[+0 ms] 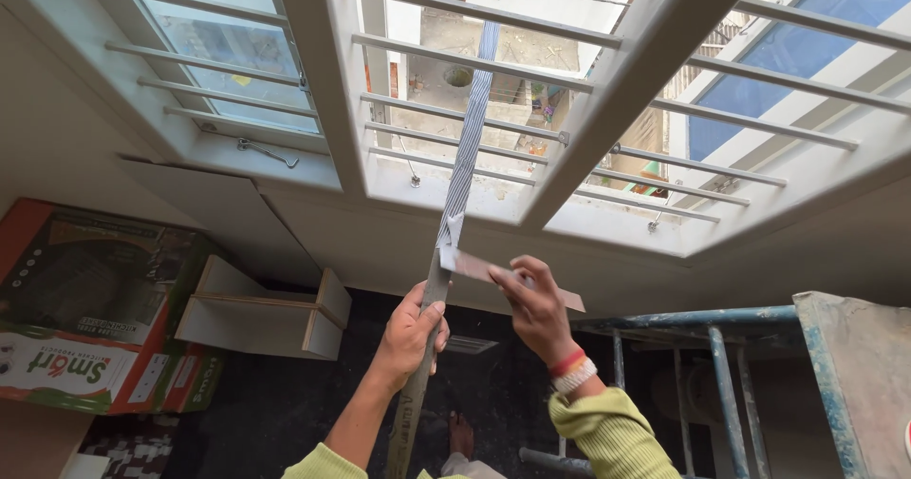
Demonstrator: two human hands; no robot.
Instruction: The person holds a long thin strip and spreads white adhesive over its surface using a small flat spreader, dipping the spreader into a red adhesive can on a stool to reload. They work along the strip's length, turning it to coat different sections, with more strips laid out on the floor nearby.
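Head view: our left hand (410,332) grips the long grey ribbed strip (462,170) while right-hand (536,310) fingers pinch the flat scraper blade (493,272) against it; we'd best keep it steady.

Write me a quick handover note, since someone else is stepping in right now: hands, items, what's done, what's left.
Left hand grips the long grooved strip low down, holding it up toward the barred window. Right hand pinches a flat brown piece laid crosswise against the strip beside a white tag.
Blue scaffold frame at right; cardboard box at left.
Done: strip raised, piece set against it.
Left: cannot tell from this view.
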